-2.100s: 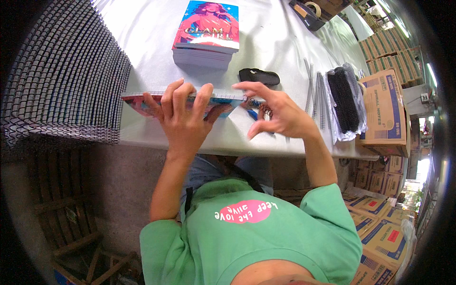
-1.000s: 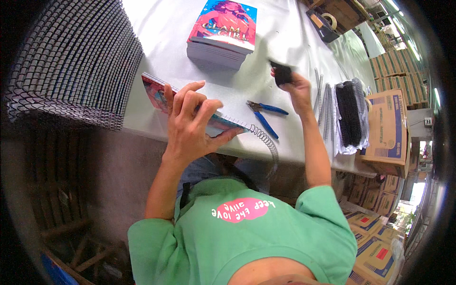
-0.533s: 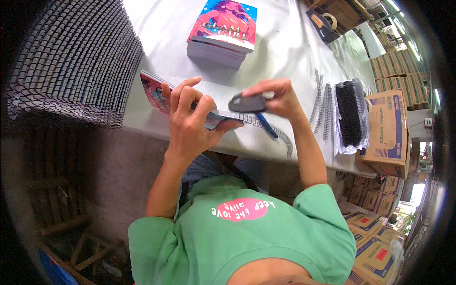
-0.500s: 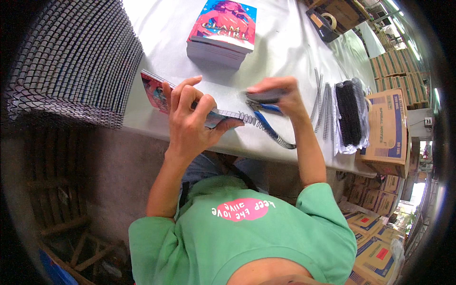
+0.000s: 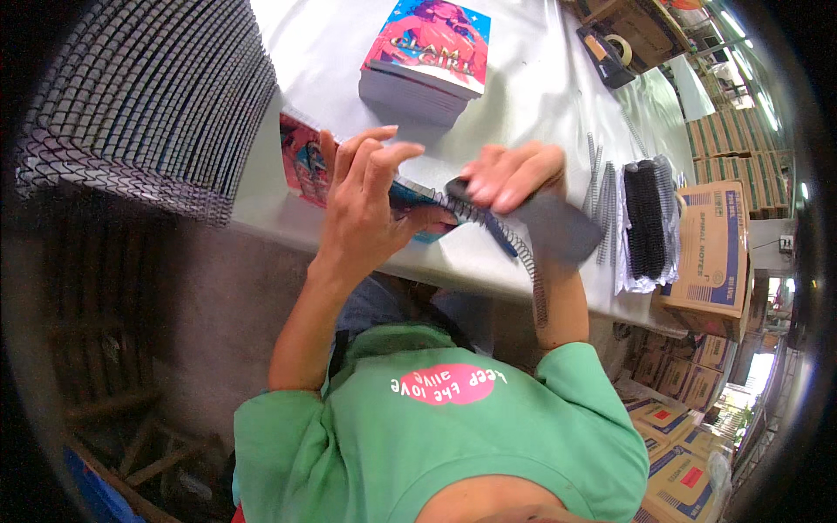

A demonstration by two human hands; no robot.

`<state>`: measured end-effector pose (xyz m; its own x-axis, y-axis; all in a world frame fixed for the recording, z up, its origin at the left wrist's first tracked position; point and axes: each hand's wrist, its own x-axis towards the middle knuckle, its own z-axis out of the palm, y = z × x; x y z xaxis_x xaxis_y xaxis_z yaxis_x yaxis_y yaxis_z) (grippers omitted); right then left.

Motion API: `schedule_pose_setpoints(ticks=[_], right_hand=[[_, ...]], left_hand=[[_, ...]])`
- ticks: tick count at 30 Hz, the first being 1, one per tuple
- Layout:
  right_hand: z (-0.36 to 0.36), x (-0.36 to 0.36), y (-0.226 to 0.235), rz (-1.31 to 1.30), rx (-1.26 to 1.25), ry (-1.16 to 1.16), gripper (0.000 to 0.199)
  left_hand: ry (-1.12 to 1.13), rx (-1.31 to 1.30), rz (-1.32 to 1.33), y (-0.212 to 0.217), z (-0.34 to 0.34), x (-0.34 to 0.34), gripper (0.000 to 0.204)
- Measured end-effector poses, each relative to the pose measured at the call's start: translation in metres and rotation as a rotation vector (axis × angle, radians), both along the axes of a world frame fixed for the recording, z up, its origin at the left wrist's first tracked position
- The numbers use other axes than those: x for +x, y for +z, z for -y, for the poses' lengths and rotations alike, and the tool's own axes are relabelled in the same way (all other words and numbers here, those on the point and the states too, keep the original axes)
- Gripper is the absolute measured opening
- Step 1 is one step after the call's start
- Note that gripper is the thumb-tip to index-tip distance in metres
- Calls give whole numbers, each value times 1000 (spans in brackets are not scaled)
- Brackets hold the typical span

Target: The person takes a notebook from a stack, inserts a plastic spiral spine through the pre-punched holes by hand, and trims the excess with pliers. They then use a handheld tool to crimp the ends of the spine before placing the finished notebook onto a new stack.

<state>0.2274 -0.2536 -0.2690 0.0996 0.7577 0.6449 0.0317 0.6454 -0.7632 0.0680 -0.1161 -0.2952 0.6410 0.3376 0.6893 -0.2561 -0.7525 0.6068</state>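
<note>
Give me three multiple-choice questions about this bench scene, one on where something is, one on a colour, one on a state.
1. Where is the book stack?
A. on the table beyond the hands
B. on the floor
C. inside the box

2. What colour is the person's shirt?
A. red
B. green
C. white

3. What is the left hand doing?
A. hanging free
B. pressing the notebook on the table edge
C. lifting a box

Answers: 1 A, the stack sits farther up the table. 2 B, the shirt is green. 3 B, its fingers lie on the cover.
</note>
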Motion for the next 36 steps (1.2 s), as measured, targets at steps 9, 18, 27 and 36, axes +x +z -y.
schedule_pose_setpoints(ticks=[9,18,27,36], right_hand=[[-13,-10,1,411,-660,-464,26],[-30,-6,-6,-5,-292,-298,30],[-17,-2,15,193,-298,-109,22],[-33,7,-6,308,-561,-601,26]], left_hand=[[65,128,94,-3,-10,-6,85],[244,185,-49,6,-51,-9,58],[148,141,62,3,-26,2,56],[113,-12,63,-7,-35,8,61]])
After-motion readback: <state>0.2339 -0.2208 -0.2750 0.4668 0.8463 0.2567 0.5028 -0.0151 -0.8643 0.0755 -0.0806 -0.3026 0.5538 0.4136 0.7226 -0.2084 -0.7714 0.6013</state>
